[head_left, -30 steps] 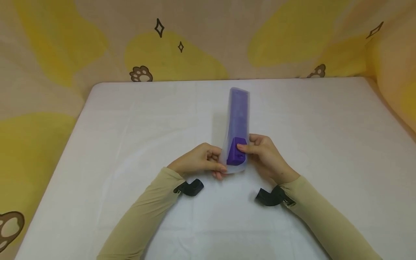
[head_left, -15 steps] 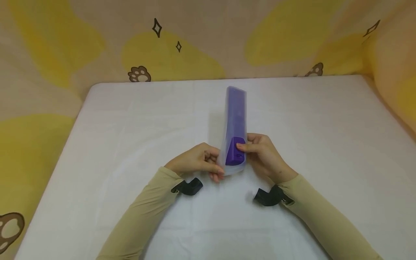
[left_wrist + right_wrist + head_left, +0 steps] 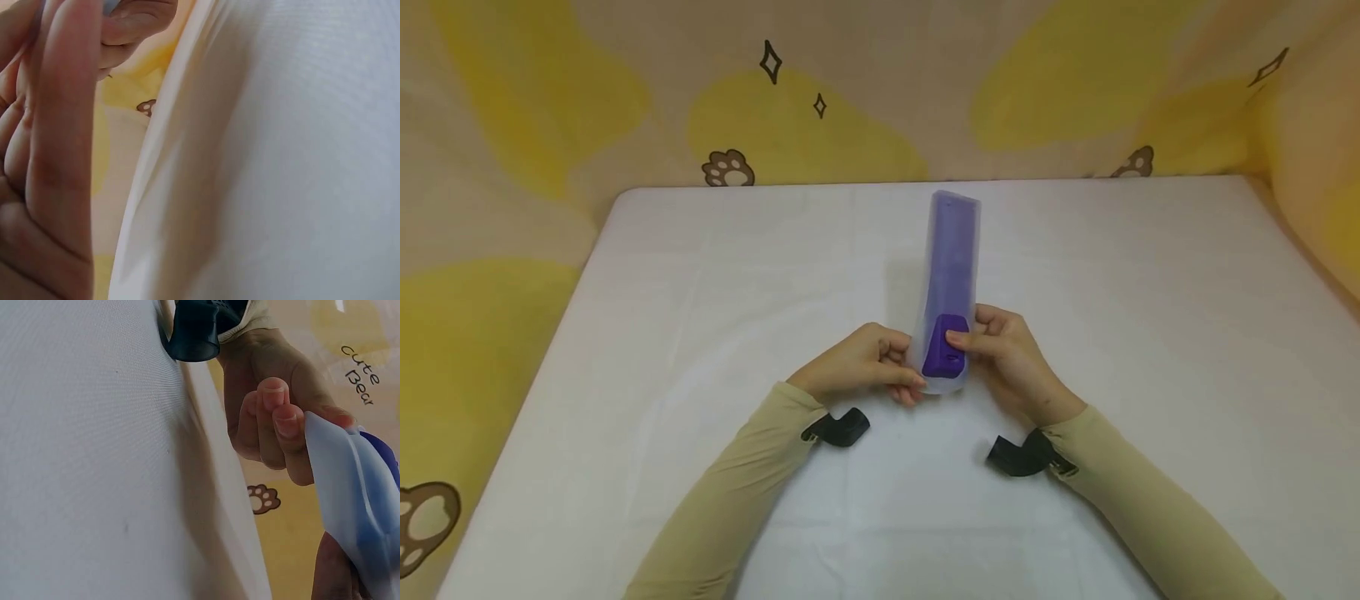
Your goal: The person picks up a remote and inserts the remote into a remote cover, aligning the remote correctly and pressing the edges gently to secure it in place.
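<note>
A long purple object (image 3: 953, 258) sits inside a translucent, flexible sleeve (image 3: 916, 357), held above the table with its far end pointing away. Through an opening near the close end, a darker purple block-like part (image 3: 942, 362) shows bare. My left hand (image 3: 865, 360) pinches the sleeve's lower left corner between thumb and fingers. On the right edge, my right hand (image 3: 1017, 358) grips the object, its thumb lying on the dark purple part and its fingers behind. In the right wrist view the sleeve (image 3: 347, 481) looks pale blue, with the left hand (image 3: 275, 406) at its edge.
A white cloth covers the table (image 3: 737, 275). Behind and beside it hangs a yellow and beige curtain (image 3: 865, 83) with paw prints. Black wrist mounts (image 3: 842, 428) stick out from both beige sleeves.
Both hands keep their hold. The sleeved object has shifted slightly away from the body in the last half second, and the left hand has risen a little with its corner.
</note>
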The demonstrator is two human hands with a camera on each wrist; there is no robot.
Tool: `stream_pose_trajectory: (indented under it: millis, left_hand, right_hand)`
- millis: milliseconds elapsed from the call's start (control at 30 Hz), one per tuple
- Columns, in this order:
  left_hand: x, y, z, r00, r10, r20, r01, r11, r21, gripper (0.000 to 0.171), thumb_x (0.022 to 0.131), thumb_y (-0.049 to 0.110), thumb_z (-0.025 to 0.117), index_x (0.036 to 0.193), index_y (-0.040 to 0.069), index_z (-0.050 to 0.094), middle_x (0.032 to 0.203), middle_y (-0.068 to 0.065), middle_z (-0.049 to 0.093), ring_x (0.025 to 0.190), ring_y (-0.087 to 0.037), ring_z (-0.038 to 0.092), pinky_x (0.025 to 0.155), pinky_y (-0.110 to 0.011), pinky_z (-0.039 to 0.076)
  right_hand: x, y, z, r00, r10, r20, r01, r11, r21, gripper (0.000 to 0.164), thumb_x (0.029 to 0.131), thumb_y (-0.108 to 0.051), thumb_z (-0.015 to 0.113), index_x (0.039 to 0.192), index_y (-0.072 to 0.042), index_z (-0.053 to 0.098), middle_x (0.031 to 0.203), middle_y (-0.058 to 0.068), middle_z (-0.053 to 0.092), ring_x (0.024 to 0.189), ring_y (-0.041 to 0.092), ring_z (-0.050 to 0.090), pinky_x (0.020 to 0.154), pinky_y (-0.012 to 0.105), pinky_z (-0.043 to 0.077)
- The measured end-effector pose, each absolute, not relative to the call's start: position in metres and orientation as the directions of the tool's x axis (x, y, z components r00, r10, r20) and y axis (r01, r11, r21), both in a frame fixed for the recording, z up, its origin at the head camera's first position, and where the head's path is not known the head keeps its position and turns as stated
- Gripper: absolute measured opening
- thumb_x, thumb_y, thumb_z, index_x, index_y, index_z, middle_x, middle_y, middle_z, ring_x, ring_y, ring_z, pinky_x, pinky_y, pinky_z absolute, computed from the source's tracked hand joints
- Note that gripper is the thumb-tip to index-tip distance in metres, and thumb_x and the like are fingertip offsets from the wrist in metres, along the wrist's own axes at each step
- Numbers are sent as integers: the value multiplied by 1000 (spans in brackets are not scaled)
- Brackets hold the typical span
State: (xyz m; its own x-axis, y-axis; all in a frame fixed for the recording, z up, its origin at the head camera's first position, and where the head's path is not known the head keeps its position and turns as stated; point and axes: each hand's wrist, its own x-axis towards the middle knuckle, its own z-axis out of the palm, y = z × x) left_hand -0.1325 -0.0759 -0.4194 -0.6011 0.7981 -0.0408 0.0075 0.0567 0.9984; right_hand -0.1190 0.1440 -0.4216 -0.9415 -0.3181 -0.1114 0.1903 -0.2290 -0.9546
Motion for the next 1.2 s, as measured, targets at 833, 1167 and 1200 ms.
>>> stream_pose_trajectory:
  millis: [833,1167,1200]
  left_hand:
    - [-134,-74,-424,-703,699,-129,52,231,972,17,81,8,74,77,1,60,73,-7,70,68,-18,68,66,-28,54]
    - [-143,-79,-422,-852,522,-34,-85,-73,994,38,99,21,50,126,-6,51,126,-20,56,111,-30,59,92,-37,49]
    - [-142,-79,-421,-857,516,-17,-87,-112,990,43,99,25,50,130,-5,48,130,-21,54,115,-30,57,94,-37,47]
  right_hand:
    - [-114,140,-424,-946,-309,-93,154,-179,-972,44,84,5,62,124,11,47,95,4,72,94,17,67,86,30,51]
    - [-114,142,-420,-944,-311,-107,100,37,-994,52,79,1,72,126,5,49,110,17,66,93,20,68,85,31,53]
    - [-114,142,-419,-941,-321,-103,92,52,-994,53,79,1,72,126,5,49,111,18,66,93,20,67,85,31,52]
